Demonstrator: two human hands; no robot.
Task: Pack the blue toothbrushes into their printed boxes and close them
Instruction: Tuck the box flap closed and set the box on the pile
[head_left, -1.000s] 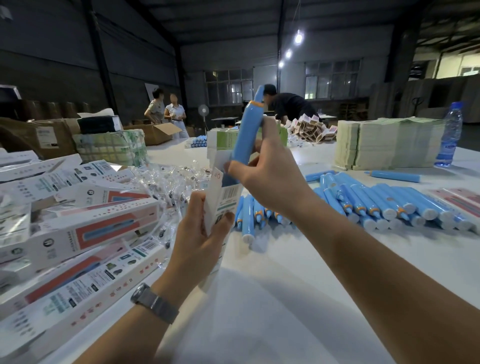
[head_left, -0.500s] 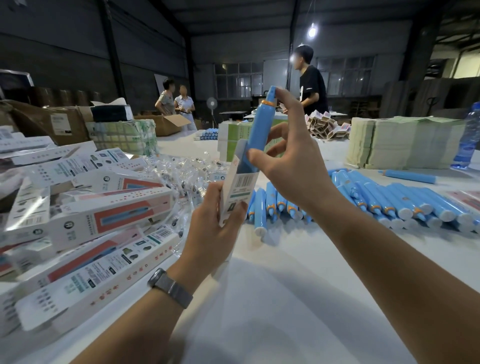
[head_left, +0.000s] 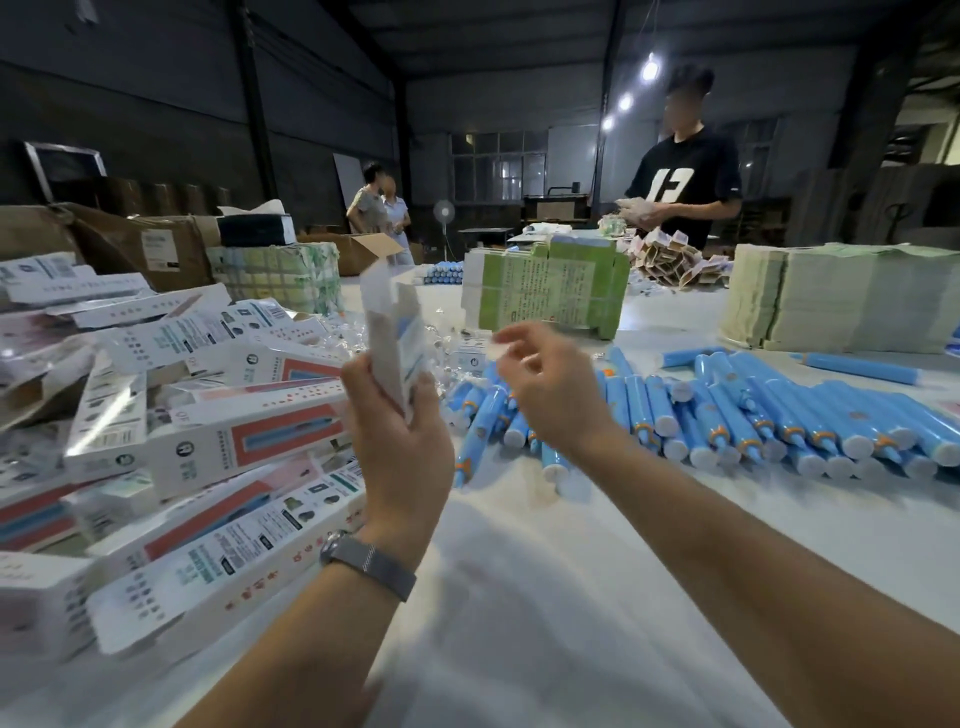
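Note:
My left hand (head_left: 400, 452) grips a white printed box (head_left: 389, 332) upright above the table (head_left: 519, 597). The box is motion-blurred, its top flap stands open, and blue shows inside it. My right hand (head_left: 550, 384) hovers just right of the box with loosely curled fingers and nothing in it. Behind and to the right of that hand, many loose blue toothbrushes (head_left: 779, 415) lie in a row. A pile of printed boxes (head_left: 208, 441) fills the table's left side.
A green-printed stack (head_left: 545, 296) stands behind the hands, with a tall stack of flat sheets (head_left: 831, 296) to the right. Clear plastic bags (head_left: 337, 332) lie mid-table. A person in a black shirt (head_left: 685, 182) works at the far side. Brown cartons (head_left: 145, 249) stand at far left.
The blue toothbrush held above the box by my right hand has gone down into it. My right hand has let go and moved off to the right; my left hand tilted the box upright.

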